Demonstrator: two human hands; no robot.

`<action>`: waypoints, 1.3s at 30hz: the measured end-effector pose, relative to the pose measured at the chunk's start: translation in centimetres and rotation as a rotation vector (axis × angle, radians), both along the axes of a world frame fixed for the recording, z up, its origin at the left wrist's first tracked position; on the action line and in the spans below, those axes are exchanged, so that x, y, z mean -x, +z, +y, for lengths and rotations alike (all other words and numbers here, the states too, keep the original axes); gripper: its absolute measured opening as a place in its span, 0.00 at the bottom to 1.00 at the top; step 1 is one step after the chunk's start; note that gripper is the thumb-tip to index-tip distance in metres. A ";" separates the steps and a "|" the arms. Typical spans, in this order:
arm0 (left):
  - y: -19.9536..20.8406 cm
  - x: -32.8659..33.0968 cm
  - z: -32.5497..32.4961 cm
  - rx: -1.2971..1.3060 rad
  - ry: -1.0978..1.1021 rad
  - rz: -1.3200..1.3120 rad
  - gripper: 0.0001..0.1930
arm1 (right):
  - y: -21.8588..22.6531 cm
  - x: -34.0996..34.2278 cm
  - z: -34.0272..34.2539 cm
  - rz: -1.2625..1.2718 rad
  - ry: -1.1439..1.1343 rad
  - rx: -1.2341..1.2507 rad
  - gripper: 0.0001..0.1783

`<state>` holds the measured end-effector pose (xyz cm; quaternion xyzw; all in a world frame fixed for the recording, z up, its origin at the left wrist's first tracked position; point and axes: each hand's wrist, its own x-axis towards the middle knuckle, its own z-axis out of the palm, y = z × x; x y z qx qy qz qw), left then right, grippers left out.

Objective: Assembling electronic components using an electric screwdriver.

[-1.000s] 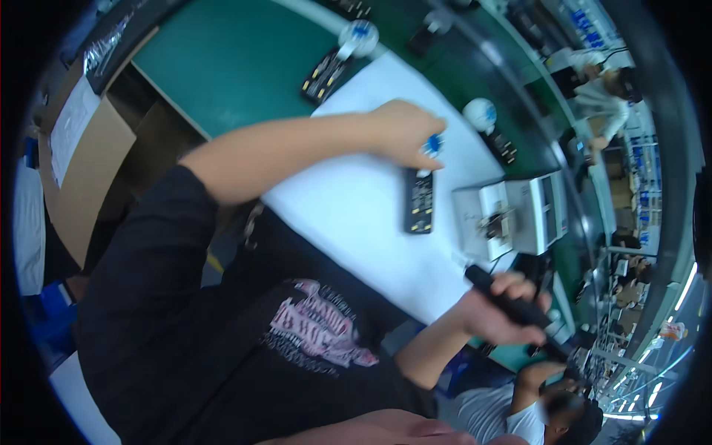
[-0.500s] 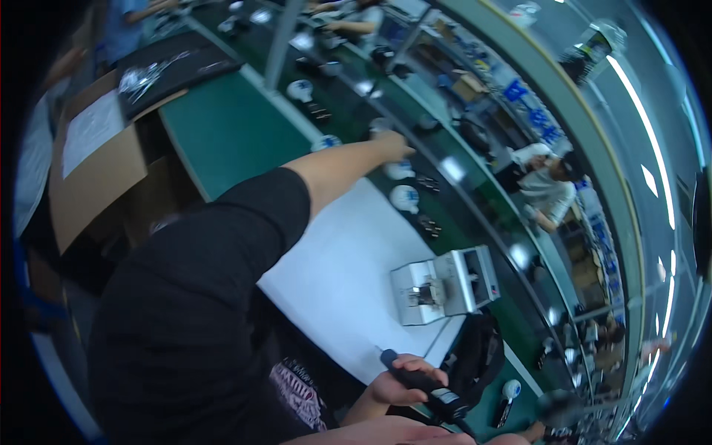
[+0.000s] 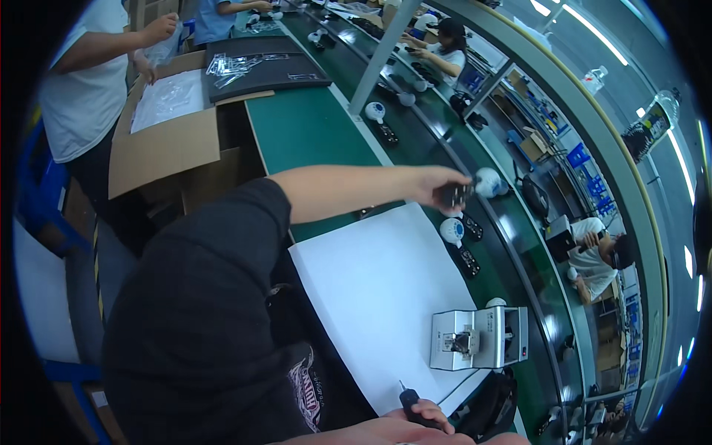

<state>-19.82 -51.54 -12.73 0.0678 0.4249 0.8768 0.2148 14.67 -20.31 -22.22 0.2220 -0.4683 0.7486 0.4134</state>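
My left hand (image 3: 445,189) is stretched out over the edge of the conveyor line, its fingers closed round the black part of a ball-headed device. The device's white round head (image 3: 489,183) sticks out past my fingertips. Low in the picture my right hand (image 3: 434,417) grips a black electric screwdriver (image 3: 409,401), its thin bit pointing up over the white sheet (image 3: 371,289). On that sheet's right side stands a silver metal fixture (image 3: 478,339) with a small clamp-like part in it. Another white ball-headed device (image 3: 452,231) lies beside the sheet, below my left hand.
Along the conveyor (image 3: 519,237) lie several similar devices. An open cardboard box (image 3: 167,159) stands at the left, beside a black foam tray (image 3: 259,70) with clear plastic pieces. A person (image 3: 89,96) works at that box; others sit across the line. A metal post (image 3: 382,59) rises ahead.
The view has shifted, so the bench and fixture sit differently in it. My left hand, smeared before, now shows clearly with a ball-headed device. My right hand still has the screwdriver.
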 end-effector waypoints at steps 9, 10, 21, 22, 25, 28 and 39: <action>-7.4 -11.1 5.1 0.099 -0.246 -0.232 0.18 | 1.6 1.4 -3.0 -0.137 -0.002 -0.206 0.45; -7.8 -10.8 5.6 0.132 -0.226 -0.139 0.19 | 2.6 1.8 -3.9 -0.165 -0.027 -0.224 0.45; -7.3 -8.1 4.3 1.019 0.015 0.739 0.39 | 10.1 7.8 -1.6 -0.124 0.026 -0.155 0.46; -7.6 -8.9 4.3 1.107 0.059 0.781 0.37 | 10.9 8.7 -2.0 -0.108 -0.022 -0.099 0.46; -7.6 -10.5 5.2 1.211 0.084 0.859 0.35 | 11.9 11.6 -3.0 -0.121 -0.213 -0.122 0.47; -7.5 -12.0 5.6 1.257 0.068 0.894 0.34 | 11.1 13.4 -4.0 -0.173 -0.389 -0.196 0.47; -8.2 -12.1 5.5 1.137 0.008 1.049 0.34 | 8.9 11.3 -6.5 -0.252 0.145 -0.171 0.48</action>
